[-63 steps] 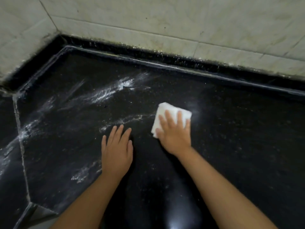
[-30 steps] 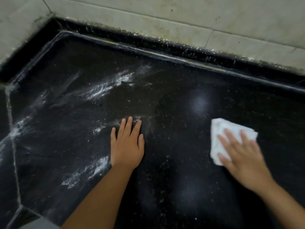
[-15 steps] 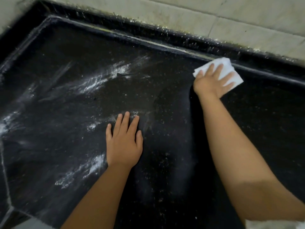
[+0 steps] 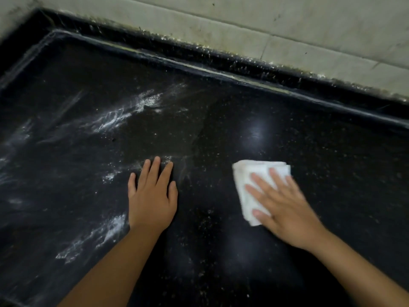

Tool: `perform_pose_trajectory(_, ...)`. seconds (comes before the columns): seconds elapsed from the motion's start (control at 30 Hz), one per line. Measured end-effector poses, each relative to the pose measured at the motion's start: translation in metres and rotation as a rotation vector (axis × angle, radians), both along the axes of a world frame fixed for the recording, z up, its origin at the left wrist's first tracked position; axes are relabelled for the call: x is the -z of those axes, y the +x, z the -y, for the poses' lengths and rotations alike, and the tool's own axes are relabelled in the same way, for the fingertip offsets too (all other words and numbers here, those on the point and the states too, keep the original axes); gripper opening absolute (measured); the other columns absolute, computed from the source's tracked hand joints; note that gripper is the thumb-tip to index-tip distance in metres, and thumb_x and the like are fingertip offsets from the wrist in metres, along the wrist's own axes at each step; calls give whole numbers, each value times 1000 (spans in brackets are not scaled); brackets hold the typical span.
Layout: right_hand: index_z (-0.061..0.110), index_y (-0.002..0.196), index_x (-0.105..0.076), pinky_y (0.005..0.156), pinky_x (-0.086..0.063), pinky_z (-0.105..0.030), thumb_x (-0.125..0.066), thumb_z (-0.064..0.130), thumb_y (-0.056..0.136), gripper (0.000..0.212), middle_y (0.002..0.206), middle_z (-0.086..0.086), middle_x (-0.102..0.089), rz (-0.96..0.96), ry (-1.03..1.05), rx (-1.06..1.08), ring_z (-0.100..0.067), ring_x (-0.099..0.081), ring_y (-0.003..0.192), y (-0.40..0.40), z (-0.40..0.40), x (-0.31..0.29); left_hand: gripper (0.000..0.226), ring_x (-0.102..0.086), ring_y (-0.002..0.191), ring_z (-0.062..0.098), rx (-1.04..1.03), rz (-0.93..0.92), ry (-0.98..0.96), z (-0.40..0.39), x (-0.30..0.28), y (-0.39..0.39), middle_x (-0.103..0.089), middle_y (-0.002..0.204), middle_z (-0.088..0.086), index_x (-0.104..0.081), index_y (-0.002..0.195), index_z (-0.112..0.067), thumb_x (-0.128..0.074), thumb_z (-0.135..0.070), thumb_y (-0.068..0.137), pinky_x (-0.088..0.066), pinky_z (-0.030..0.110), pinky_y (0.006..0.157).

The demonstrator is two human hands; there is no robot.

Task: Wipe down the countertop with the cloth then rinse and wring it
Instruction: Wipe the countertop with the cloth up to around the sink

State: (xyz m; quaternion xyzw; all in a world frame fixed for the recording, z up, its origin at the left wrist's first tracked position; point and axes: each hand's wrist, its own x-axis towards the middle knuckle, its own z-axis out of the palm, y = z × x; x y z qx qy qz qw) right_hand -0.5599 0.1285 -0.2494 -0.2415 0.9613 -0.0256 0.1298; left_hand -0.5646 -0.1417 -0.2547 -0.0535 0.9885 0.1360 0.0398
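Two hands are laid on the black countertop [image 4: 221,129], each for a different purpose. The left hand [image 4: 152,202] is spread flat on the bare stone, fingers straight and close together, with nothing gripped; it is judged to be placed there as a brace, so that weight can be carried while the other arm works. The right hand [image 4: 285,209] is pressed palm-down on the white cloth [image 4: 245,185], its fingers straight and fanned over the fabric rather than curled round it, so the cloth is pinned and pushed, not clutched. The cloth is kept folded into a thick pad, probably so that an even face is offered to the stone.

The cloth lies under the right fingers and palm, with its far edge and its left edge showing beyond the fingertips; it is set on the right part of the counter, well apart from the left hand. White powdery streaks [image 4: 124,116] are seen to the left, beyond and beside the left hand, so that part is judged not yet wiped. The pale tiled wall [image 4: 287,29] runs along the back edge. Rinsing and wringing are not yet begun.
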Motion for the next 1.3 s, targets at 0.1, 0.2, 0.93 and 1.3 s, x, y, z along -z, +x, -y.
perform_pose_trajectory(0.1,32,144,-23,108,-4,-37,7,66,84,75,152,3,-26,-27,-2,330,-23,-2,143,-23,-21,-10,75,-15,143,20,-4,-6,19,0,0,0,-25,152,5,-36,140,-19,-2,-47,80,-4,43,115)
perform_pose_trajectory(0.2,31,147,-6,113,5,-46,-12,53,94,58,156,7,5,15,9,602,-28,12,143,-77,-2,-12,73,-16,143,21,-4,-13,17,0,0,0,-27,152,6,-38,140,-18,-4,-46,81,-6,45,115)
perform_pose_trajectory(0.93,35,144,-4,113,0,-43,-3,66,86,66,156,8,-6,7,6,474,-20,9,143,-21,-62,-11,48,-1,145,16,-10,74,14,-2,-11,1,-10,156,1,-22,145,-22,-27,-29,98,2,40,116)
perform_pose_trajectory(1.3,25,130,-50,107,-9,-49,-31,46,85,53,137,-3,-51,-155,-48,119,-42,-38,129,-5,117,8,48,0,145,14,-7,96,-18,-4,-15,1,-8,157,-2,-19,146,-25,-26,-30,98,1,40,116)
